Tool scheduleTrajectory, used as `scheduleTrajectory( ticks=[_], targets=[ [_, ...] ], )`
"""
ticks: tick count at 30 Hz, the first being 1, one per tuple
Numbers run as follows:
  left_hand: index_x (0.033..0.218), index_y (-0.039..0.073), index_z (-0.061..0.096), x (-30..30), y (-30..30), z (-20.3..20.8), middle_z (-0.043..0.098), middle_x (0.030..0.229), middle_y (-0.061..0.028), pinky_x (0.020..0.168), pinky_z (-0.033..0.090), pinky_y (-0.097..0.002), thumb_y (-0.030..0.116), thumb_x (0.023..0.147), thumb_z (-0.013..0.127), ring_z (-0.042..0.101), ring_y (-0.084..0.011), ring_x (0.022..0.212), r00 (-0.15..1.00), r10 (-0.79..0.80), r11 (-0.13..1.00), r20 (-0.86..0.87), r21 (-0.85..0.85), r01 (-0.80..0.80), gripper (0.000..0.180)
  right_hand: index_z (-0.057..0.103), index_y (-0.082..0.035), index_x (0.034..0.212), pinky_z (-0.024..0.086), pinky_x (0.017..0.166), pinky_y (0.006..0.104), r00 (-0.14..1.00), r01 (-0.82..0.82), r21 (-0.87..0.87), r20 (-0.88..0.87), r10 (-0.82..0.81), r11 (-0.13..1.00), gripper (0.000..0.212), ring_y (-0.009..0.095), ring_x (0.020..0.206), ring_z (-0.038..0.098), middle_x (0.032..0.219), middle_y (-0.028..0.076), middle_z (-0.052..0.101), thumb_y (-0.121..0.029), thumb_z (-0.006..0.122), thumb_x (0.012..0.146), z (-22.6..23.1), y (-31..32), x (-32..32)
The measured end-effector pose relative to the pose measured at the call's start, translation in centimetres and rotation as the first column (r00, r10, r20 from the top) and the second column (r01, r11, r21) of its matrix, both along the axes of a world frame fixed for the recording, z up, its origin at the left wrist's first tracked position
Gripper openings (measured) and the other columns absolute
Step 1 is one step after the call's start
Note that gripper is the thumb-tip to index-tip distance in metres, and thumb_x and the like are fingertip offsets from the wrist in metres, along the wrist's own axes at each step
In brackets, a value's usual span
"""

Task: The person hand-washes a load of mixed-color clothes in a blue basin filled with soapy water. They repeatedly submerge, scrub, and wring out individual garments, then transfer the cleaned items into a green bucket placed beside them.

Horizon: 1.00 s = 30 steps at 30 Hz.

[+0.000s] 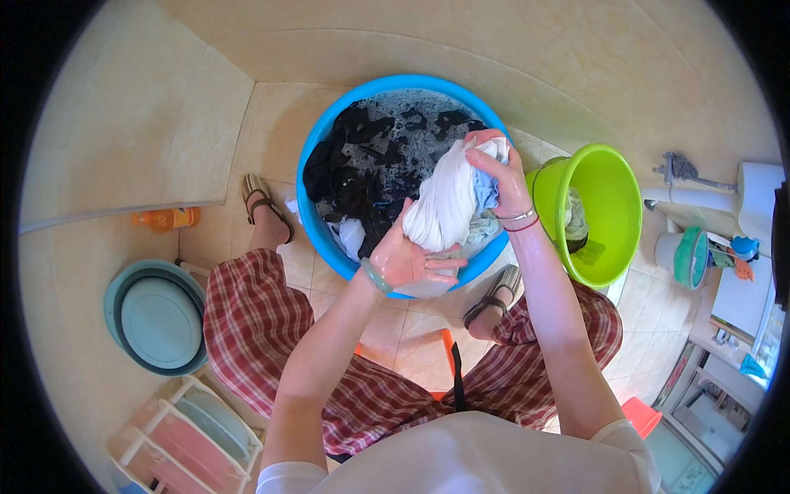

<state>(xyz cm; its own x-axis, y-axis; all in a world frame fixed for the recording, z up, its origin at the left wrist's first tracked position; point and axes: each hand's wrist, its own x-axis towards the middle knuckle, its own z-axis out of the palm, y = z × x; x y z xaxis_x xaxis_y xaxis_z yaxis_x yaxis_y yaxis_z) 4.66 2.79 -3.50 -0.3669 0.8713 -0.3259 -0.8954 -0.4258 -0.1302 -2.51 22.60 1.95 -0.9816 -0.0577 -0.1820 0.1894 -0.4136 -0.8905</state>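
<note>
A bunched white cloth (444, 202) hangs over the near right part of a round blue tub (411, 81), slung between two bare hands. From my remote seat I see the right hand (504, 169) closed around its upper end, fingers wrapped over the folds; the left hand (397, 257) lies palm up at the lower end, fingers spread, the cloth against it but not clenched.

I judge the bundle soft and limp, heavier than dry fabric if soaked, and slippery where soapy, though hardly fragile. I would hold the gathered upper end firmly and cup the sagging folds from below.

Long pleats run down the white fabric; a pale blue cloth (485, 189) shows rumpled at its right side. In the tub, dark garments (354, 185) lie crumpled in water flecked with foam (395, 107). Beside it, a smooth, glossy lime-green bucket (607, 198) tapers toward its base.
</note>
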Motion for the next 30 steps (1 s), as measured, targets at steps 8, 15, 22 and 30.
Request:
scheduleTrajectory(
  ticks=[8, 15, 22, 30],
  targets=[
    [0.130, 0.013, 0.047, -3.5, 2.2, 3.4, 0.052, 0.127, -0.0119, 0.096, 0.040, -0.0575, 0.033, 0.090, 0.059, 0.052, -0.0320, 0.116, 0.825, 0.438, 0.593, -0.357, -0.575, -0.564, 0.046, 0.062, -0.009, 0.103, 0.046, 0.087, 0.0329, 0.918, 0.375, -0.280, 0.248, -0.311, 0.884, 0.022, 0.016, 0.096, 0.058, 0.104, 0.003, 0.060, -0.023, 0.066, 0.087, -2.1, -0.9, 2.2],
    [0.114, 0.005, 0.056, -4.3, 3.1, 6.1, 0.055, 0.115, -0.0105, 0.088, 0.047, -0.0333, 0.003, 0.072, 0.072, 0.056, -0.0204, 0.105, 0.356, -0.186, 0.091, -0.916, -0.377, -0.922, 0.046, 0.060, -0.013, 0.100, 0.048, 0.089, 0.0395, 0.876, 0.326, -0.532, 0.480, -0.040, 0.782, 0.022, 0.022, 0.098, 0.061, 0.099, 0.004, 0.064, -0.032, 0.061, 0.090, -4.4, -1.9, 2.2],
    [0.100, 0.013, 0.065, -4.2, 3.3, 9.5, 0.051, 0.119, -0.0188, 0.089, 0.046, -0.0412, 0.006, 0.058, 0.077, 0.054, -0.0377, 0.105, -0.159, -0.636, 0.271, -0.755, -0.026, -0.962, 0.044, 0.059, -0.007, 0.114, 0.047, 0.096, 0.0411, 0.906, 0.036, -0.822, 0.267, 0.329, 0.568, 0.033, 0.025, 0.104, 0.061, 0.111, 0.010, 0.065, -0.032, 0.048, 0.096, -5.4, -2.4, 2.7],
    [0.089, 0.014, 0.065, -2.5, 2.1, 11.2, 0.047, 0.117, -0.0214, 0.087, 0.047, -0.0483, 0.006, 0.054, 0.074, 0.052, -0.0418, 0.104, -0.517, -0.574, 0.594, -0.635, 0.113, -0.797, 0.037, 0.060, -0.008, 0.099, 0.053, 0.081, 0.0367, 0.832, -0.086, -0.667, 0.361, 0.421, 0.740, 0.020, 0.022, 0.088, 0.064, 0.092, 0.009, 0.067, -0.026, 0.053, 0.093, -1.4, -2.9, 1.0]
  ],
)
